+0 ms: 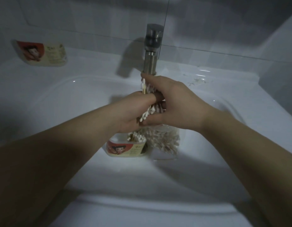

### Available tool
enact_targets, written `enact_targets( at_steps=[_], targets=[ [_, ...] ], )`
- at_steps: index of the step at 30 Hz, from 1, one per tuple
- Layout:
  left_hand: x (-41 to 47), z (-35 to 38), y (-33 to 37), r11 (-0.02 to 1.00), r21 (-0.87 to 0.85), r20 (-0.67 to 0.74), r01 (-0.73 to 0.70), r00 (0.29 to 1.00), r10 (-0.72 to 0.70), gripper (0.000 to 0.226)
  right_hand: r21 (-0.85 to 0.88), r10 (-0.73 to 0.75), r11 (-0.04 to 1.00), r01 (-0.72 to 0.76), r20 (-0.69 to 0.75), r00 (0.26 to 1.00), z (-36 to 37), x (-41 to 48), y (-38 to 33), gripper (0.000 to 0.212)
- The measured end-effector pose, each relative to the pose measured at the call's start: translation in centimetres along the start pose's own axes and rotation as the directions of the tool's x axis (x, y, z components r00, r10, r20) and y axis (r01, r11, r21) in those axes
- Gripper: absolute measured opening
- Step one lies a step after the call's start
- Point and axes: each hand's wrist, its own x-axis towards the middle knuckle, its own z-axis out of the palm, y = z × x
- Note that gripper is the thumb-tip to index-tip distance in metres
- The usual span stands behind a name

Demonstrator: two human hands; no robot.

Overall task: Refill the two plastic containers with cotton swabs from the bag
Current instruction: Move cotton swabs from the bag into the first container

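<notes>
Low at frame centre, within the white sink point(142, 202), a labelled container point(125, 149) stands part-filled with swabs, with the clear bag point(165, 141) just beside it on the right. Above them, the left hand point(133, 112) and right hand point(174, 102) both curl around one swab bundle point(148, 110). Beyond stands the tap point(151, 49); a second container point(42, 53) lies at the upper left.

The tap point(151, 51) stands at the back of the sink point(43, 99), just behind the left hand point(132, 113) and right hand point(173, 102). Below them a box point(125, 149) and a bag point(165, 143) sit side by side. The bowl's left side and front are open.
</notes>
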Motion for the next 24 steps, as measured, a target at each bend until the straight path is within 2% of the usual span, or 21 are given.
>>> enact_targets(
  at_steps=[2, 7, 11, 16, 17, 20, 22, 24],
  targets=[
    [0.1, 0.0, -0.1, 1.0, 0.0, -0.048, -0.013, 0.999, 0.013, 0.018, 0.069, -0.008, 0.998, 0.006, 0.027, 1.0, 0.3, -0.1, -0.1, 0.127],
    [0.2, 0.1, -0.2, 1.0, 0.009, -0.06, -0.011, 0.998, 0.012, 0.018, -0.048, 0.001, 0.999, -0.003, -0.035, 0.999, 0.5, 0.2, -0.5, 0.099],
    [0.2, 0.3, -0.1, 0.999, -0.015, -0.099, -0.028, 0.995, 0.027, 0.019, 0.012, 0.007, 1.0, -0.007, 0.013, 1.0, 0.5, 0.0, -0.6, 0.111],
    [0.0, 0.4, -0.1, 0.999, 0.041, -0.094, 0.008, 0.996, -0.005, 0.022, -0.057, -0.022, 0.998, 0.018, -0.08, 0.997, 0.6, 0.2, -0.6, 0.077],
    [0.1, 0.4, -0.1, 0.999, 0.034, -0.104, 0.007, 0.995, -0.004, 0.021, -0.05, -0.023, 0.999, 0.02, -0.063, 0.998, 0.5, 0.2, -0.5, 0.079],
    [0.0, 0.3, 0.1, 0.998, -0.055, -0.119, -0.003, 0.993, -0.004, 0.016, -0.017, -0.002, 1.0, 0.003, 0.039, 0.999, 0.2, -0.1, -0.2, 0.108],
    [-0.1, 0.1, 0.4, 0.995, -0.098, -0.1, -0.006, 0.995, -0.004, 0.013, 0.003, 0.051, 0.999, -0.051, 0.032, 0.998, -0.1, -0.2, -0.1, 0.111],
    [0.0, 0.0, 0.5, 0.995, -0.099, -0.098, -0.02, 0.995, 0.01, 0.021, 0.038, 0.096, 0.995, -0.096, -0.002, 0.995, -0.4, -0.3, 0.0, 0.106]
  ],
)
